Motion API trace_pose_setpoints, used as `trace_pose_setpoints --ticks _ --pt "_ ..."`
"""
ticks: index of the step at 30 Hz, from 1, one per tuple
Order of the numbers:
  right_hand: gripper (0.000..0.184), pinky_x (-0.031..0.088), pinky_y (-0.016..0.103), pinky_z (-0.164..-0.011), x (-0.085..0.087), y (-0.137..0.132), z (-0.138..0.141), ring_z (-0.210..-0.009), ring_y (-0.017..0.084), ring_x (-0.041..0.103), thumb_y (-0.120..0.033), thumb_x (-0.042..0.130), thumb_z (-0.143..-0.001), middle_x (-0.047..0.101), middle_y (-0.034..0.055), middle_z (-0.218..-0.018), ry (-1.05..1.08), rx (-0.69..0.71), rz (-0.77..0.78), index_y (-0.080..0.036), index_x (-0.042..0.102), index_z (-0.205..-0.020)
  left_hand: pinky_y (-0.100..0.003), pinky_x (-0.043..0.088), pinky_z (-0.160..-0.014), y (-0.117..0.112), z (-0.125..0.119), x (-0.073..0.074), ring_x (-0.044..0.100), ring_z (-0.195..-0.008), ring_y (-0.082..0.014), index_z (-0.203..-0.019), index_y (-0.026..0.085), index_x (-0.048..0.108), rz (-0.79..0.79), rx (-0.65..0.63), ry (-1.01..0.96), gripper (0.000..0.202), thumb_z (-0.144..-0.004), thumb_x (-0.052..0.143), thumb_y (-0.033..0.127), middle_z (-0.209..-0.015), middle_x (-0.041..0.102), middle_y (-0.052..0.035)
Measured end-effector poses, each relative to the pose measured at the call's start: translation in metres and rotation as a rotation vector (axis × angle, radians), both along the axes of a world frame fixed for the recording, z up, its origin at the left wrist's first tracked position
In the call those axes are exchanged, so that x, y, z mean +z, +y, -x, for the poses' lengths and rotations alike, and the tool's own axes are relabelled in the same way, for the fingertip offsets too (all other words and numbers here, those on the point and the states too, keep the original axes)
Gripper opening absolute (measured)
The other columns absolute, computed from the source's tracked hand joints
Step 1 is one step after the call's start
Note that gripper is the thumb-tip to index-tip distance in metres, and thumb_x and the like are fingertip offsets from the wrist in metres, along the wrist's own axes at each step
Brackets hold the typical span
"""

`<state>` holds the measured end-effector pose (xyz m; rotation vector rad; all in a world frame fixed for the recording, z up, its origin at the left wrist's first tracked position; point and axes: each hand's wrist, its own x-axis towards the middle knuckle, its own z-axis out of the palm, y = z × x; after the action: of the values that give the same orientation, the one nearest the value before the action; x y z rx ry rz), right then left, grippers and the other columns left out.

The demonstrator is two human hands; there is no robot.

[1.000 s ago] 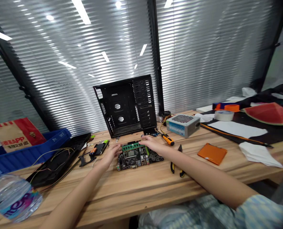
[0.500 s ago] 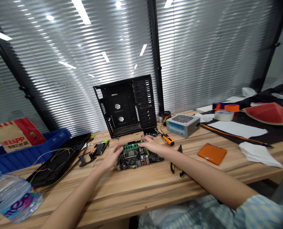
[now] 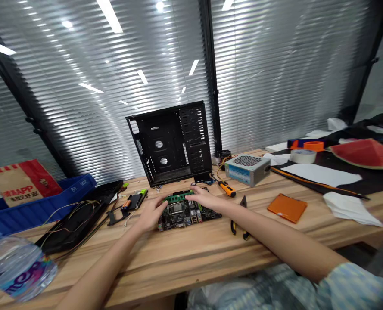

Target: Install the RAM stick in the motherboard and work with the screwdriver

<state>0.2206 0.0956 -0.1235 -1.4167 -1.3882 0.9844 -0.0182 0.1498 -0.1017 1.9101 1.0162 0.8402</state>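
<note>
Your bare left hand [image 3: 151, 212] curves by the left end of the long green memory stick [image 3: 179, 197], your flatter bare right hand [image 3: 202, 197] by its right; whether either pinches, I cannot tell. It lies along the far side of the black rectangular motherboard [image 3: 182, 216].
</note>
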Motion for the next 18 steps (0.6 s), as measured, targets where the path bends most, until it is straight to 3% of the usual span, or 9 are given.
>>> trace_pose_setpoints --ticks 3,5,12,18 --pt "0.075 0.032 0.039 -0.109 -0.0018 0.0009 -0.0005 -0.133 0.027 0.041 -0.052 0.069 -0.074 0.047 0.0107 -0.144 -0.022 0.003 -0.006 -0.019 0.047 -0.138 -0.045 0.036 -0.11 0.0032 0.0019 -0.003 0.056 -0.12 -0.029 -0.12 0.014 0.064 -0.216 -0.07 0.201 0.044 -0.087 0.053 0.042 -0.127 0.063 -0.0108" --pt "0.076 0.031 0.038 -0.11 -0.0033 0.0018 -0.0009 -0.134 0.027 0.041 -0.052 0.069 -0.074 0.046 0.0111 -0.145 -0.031 0.009 -0.015 -0.018 0.047 -0.138 -0.044 0.039 -0.108 0.0056 0.0028 -0.0055 0.056 -0.12 -0.0285 -0.123 0.014 0.062 -0.275 -0.078 0.26 0.049 -0.088 0.049 0.045 -0.129 0.062 -0.0112" --pt "0.076 0.032 0.039 -0.11 -0.0076 0.0052 -0.0026 -0.133 0.028 0.042 -0.054 0.069 -0.073 0.046 0.0111 -0.145 -0.064 0.011 -0.049 -0.018 0.048 -0.137 -0.043 0.039 -0.108 0.0099 0.0034 -0.0097 0.055 -0.121 -0.0289 -0.125 0.014 0.062 -0.301 -0.065 0.296 0.052 -0.088 0.048 0.049 -0.13 0.061 -0.0116" --pt "0.066 0.033 0.04 -0.109 -0.0031 -0.0001 -0.0005 -0.13 0.029 0.046 -0.052 0.069 -0.075 0.056 0.0102 -0.135 -0.044 0.048 -0.064 -0.02 0.054 -0.13 -0.043 0.039 -0.107 0.0096 0.0032 -0.0096 0.055 -0.121 -0.0285 -0.125 0.013 0.061 -0.302 -0.071 0.297 0.052 -0.088 0.047 0.048 -0.13 0.061 -0.0117"
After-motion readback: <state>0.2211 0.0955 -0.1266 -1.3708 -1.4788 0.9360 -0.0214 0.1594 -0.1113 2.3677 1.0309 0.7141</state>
